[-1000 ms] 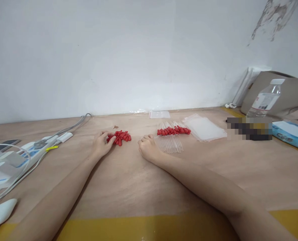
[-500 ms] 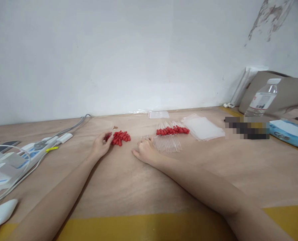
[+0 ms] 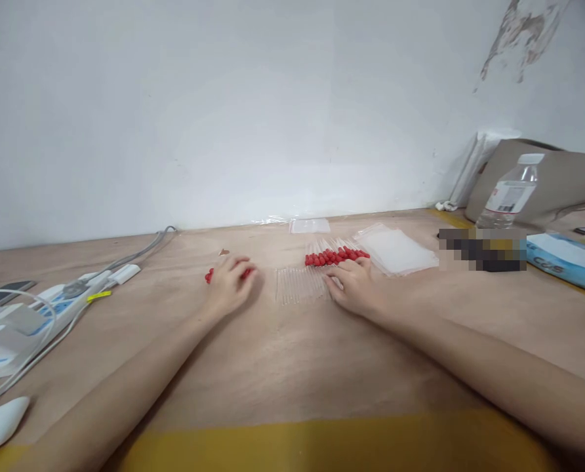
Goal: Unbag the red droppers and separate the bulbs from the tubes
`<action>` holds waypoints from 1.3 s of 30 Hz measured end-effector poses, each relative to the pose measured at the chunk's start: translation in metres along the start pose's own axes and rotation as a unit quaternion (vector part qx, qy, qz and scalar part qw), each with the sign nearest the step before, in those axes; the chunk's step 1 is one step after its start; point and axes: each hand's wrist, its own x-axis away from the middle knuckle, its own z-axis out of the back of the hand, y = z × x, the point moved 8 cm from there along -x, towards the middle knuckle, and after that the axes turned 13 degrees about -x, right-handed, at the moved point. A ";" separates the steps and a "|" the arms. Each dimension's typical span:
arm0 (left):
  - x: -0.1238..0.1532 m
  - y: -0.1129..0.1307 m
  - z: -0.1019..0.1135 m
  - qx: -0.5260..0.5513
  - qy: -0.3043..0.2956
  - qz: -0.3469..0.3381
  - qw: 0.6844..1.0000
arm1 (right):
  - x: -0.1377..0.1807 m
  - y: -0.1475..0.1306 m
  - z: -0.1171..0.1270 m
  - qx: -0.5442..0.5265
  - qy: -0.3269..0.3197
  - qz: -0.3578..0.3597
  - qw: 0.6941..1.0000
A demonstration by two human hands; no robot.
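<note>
My left hand lies palm down over a small pile of red rubber caps, hiding most of them; its fingers are spread flat. My right hand rests flat on the right end of a row of clear glass tubes, fingers stretched out. Just behind it lies a row of tubes with red caps fitted. The wooden table carries all of this.
A stack of clear plastic bags and one small bag lie by the wall. A water bottle, a cardboard box and a blue packet stand right. A power strip with cables sits left.
My left hand slid right and flattened over the red caps. My right hand moved right from a loose fist left of the clear tubes onto their right end; the tubes now lie further left.
</note>
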 end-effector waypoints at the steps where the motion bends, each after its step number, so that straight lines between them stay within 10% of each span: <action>1: -0.007 0.018 -0.008 -0.005 -0.024 -0.031 0.999 | 0.007 0.004 0.007 0.002 0.009 0.008 1.000; 9: -0.068 0.063 -0.092 0.012 -0.218 0.077 0.973 | 0.029 0.003 0.030 -0.011 0.028 0.014 0.999; 14: -0.075 0.071 -0.103 0.031 -0.218 0.063 0.973 | 0.029 0.004 0.026 -0.020 0.027 0.010 0.999; 23: -0.050 0.056 -0.080 0.083 -0.149 0.117 0.978 | 0.032 0.003 0.029 -0.013 0.050 0.010 0.999; 30: 0.018 0.046 -0.020 0.131 -0.103 -0.015 0.986 | 0.019 -0.023 0.024 -0.018 0.004 0.106 0.994; 39: 0.035 0.057 -0.003 0.123 -0.062 -0.109 0.984 | 0.014 -0.052 -0.019 -0.080 -0.073 0.167 0.980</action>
